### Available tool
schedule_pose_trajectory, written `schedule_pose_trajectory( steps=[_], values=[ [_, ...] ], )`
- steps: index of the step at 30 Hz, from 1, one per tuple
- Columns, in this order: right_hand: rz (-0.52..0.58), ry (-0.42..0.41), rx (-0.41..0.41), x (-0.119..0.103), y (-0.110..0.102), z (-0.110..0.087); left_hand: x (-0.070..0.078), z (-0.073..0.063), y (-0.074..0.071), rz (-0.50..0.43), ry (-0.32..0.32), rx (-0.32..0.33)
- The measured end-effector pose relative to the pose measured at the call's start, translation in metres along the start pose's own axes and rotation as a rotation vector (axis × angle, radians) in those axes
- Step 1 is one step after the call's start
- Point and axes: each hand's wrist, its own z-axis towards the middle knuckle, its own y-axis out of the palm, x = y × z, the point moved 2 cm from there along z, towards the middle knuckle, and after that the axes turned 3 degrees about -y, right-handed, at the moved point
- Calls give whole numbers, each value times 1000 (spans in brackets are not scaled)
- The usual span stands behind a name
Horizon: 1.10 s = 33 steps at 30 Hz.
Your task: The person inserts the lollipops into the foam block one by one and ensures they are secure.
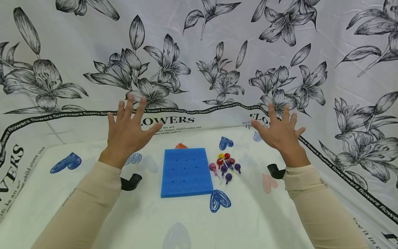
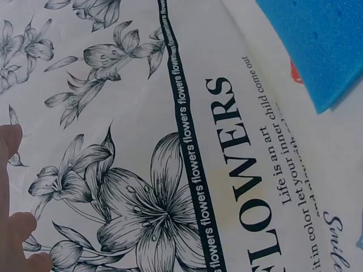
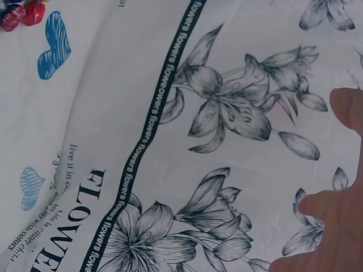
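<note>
Both hands are raised with fingers spread, holding nothing. My left hand is up left of a blue foam block, which lies flat on the table and has rows of small dark holes in its top. My right hand is up on the right, beyond a loose pile of lollipops in purple, red, pink and yellow wrappers beside the block. In the left wrist view a corner of the foam block shows at upper right; in the right wrist view red-wrapped lollipops show at upper left.
The table wears a white cloth printed with hearts. Behind it hangs a white sheet with black flower drawings and lettering, curving round the left and right sides. A black wrist mount sits at each cuff.
</note>
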Motion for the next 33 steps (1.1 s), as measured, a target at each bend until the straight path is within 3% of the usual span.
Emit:
schedule_pose_trajectory(
  steps=[14,24,33],
  values=[
    [-4,-23,17,-4,2,-4,7,-22,20,-139,20,16],
    [-9,-38,18,-2,5,-7,9,-38,48,-287,64,-22],
    [0,-49,14,-4,8,-9,8,-56,75,-420,34,-114]
  ],
)
